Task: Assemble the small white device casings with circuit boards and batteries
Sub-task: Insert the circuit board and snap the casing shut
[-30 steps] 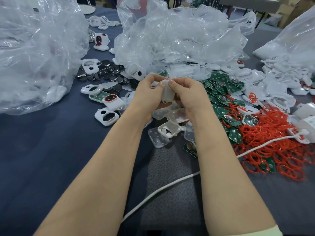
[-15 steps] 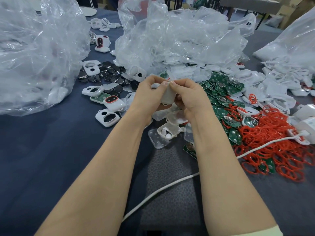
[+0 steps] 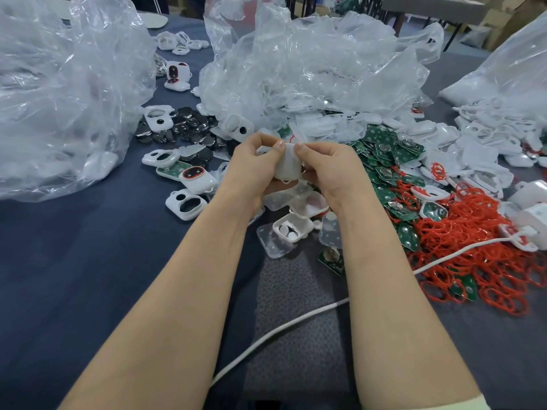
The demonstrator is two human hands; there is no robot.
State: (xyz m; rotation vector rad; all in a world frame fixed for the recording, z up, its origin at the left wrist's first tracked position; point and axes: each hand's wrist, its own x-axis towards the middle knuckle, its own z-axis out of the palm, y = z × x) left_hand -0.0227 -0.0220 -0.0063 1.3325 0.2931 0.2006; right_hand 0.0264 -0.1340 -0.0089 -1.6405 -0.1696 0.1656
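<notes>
A small white casing (image 3: pixel 286 165) is held up over the table between both hands. My left hand (image 3: pixel 251 167) grips its left side and my right hand (image 3: pixel 328 170) grips its right side, both thumbs pressing on its top edge. Green circuit boards (image 3: pixel 384 161) lie in a heap just to the right. Dark button batteries (image 3: pixel 180 128) are piled at the left rear. Loose white casing halves (image 3: pixel 186 204) and one with a red ring (image 3: pixel 196 179) lie left of my hands. The casing's inside is hidden.
Big clear plastic bags stand at the left (image 3: pixel 59 93) and centre rear (image 3: pixel 310 60). Red rings (image 3: pixel 479 253) cover the right side, with more white shells (image 3: pixel 479 146) behind. A white cable (image 3: pixel 296 324) crosses a grey mat (image 3: pixel 296 321) near me. A small white tray (image 3: pixel 291 229) sits below my hands.
Both hands have kept their grip on the casing and shifted slightly, my thumbs pressing closer together on its top edge. Nothing else on the table has moved.
</notes>
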